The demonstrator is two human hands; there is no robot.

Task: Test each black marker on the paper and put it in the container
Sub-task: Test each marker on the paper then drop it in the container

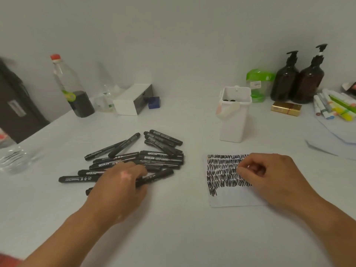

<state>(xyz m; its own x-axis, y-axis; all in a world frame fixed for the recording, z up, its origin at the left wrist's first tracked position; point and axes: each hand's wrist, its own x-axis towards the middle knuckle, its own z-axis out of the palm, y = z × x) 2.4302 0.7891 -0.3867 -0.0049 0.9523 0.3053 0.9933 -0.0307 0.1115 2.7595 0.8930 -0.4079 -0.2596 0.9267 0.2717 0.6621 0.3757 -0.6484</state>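
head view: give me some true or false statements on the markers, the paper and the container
1. The white container stands upright beyond the paper. True.
2. The container is empty. False: dark marker ends show inside it.
3. The left hand is on the pile of black markers. True.
4. The paper is blank. False: rows of black scribble cover its upper part.
5. The right hand holds a marker over the container. False: it rests on the paper with curled fingers, and no marker shows in it.
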